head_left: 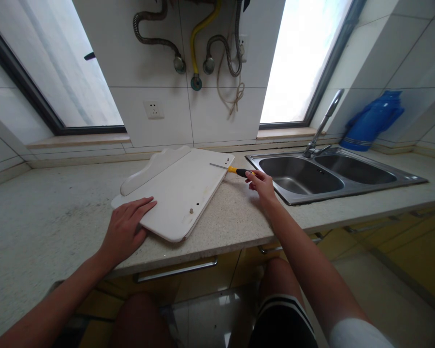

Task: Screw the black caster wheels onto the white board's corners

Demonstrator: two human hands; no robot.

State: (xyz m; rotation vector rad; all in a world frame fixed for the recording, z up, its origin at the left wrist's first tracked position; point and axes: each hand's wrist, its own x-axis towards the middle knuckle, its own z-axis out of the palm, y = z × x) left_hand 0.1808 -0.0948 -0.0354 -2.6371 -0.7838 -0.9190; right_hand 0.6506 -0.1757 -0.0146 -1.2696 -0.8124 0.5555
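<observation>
A white board (181, 186) with a wavy raised piece along its far left side lies on the countertop. Small holes and pegs show near its right edge. My left hand (126, 224) rests on the board's near left edge, fingers stretched over the top. In my right hand (260, 184) is a screwdriver (233, 169) with a yellow and black handle, gripped by the handle's end. Its thin metal shaft points left over the board's far right corner, close to a small peg (228, 159). Whether the tip touches the board I cannot tell.
To the right, a double steel sink (300, 176) with a faucet (324, 123) is set into the countertop (68, 208). A blue thermos-like container (373, 121) stands behind it. Hoses (194, 43) and a wall socket (153, 109) are on the tiled wall. Drawers with metal handles (177, 269) lie below.
</observation>
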